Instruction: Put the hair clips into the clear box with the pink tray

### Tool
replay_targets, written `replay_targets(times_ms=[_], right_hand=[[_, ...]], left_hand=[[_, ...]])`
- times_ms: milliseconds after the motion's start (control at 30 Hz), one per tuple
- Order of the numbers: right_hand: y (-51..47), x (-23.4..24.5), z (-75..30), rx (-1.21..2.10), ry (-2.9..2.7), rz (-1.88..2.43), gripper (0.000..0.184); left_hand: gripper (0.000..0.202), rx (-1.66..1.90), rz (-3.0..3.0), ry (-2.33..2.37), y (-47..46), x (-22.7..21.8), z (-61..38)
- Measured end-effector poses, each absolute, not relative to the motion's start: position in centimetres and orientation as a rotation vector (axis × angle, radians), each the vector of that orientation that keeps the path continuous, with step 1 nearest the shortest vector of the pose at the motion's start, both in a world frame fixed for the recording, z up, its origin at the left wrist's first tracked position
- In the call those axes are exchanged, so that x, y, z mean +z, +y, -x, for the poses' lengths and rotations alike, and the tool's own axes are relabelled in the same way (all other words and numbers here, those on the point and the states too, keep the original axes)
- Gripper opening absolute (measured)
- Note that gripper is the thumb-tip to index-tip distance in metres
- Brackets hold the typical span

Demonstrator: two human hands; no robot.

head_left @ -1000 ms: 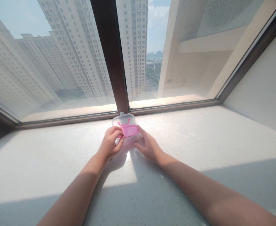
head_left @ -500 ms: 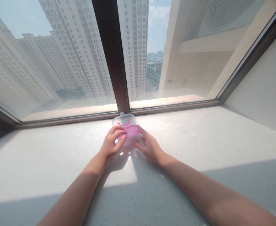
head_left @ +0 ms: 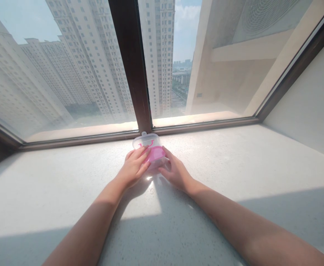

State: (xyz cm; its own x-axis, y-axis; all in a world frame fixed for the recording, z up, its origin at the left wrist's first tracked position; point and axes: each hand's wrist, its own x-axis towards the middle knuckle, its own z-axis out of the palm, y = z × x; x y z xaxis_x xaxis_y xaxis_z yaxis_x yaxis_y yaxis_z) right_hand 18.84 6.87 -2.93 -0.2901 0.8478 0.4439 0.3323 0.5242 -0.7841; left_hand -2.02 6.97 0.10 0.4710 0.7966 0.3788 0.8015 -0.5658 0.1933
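A small clear plastic box [head_left: 147,140] with a raised lid and a pink tray [head_left: 158,153] inside stands on the white window sill [head_left: 234,162], close to the dark window frame. My left hand [head_left: 134,167] lies over the box's left side, its fingers stretched forward onto the pink tray. My right hand [head_left: 175,171] steadies the box from the right, thumb and fingers curled against its side. Both forearms reach in from the bottom of the view.
A dark vertical window post [head_left: 131,66] rises right behind the box. Glass panes show tall buildings outside. A white wall [head_left: 311,99] bounds the sill on the right. Sunlight falls on the sill's far half; the near part is in shade.
My left hand's fingers have gone from a curled pinch at the pink tray's edge to lying stretched over it, and the tray sits lower in the box. My right hand has stayed in place.
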Motion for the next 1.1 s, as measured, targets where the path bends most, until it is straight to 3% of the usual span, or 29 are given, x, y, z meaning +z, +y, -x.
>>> replay_targets(times_ms=[533, 700, 833, 1000, 1100], right_hand=[[7.1, -3.4, -18.9, 0.604, -1.827, 1.015, 0.075], [5.8, -1.6, -19.2, 0.418, -1.769, 0.962, 0.054], [4.3, -1.2, -18.5, 0.550, -2.086, 0.769, 0.027], [3.6, -1.7, -17.7, 0.604, -2.366, 0.817, 0.057], [3.8, -1.7, -17.6, 0.576, -2.433, 0.813, 0.039]], left_hand=[[0.044, -0.750, 2.558, -1.463, 6.9, 0.1, 2.2], [0.036, -0.938, 2.551, -1.490, 6.6, 0.6, 2.2], [0.030, -1.257, 2.416, -1.510, 6.6, 0.8, 2.7], [0.023, -1.551, 2.139, -1.494, 6.7, 0.7, 3.5], [0.018, -1.632, 2.063, -1.430, 6.4, 1.5, 3.4]])
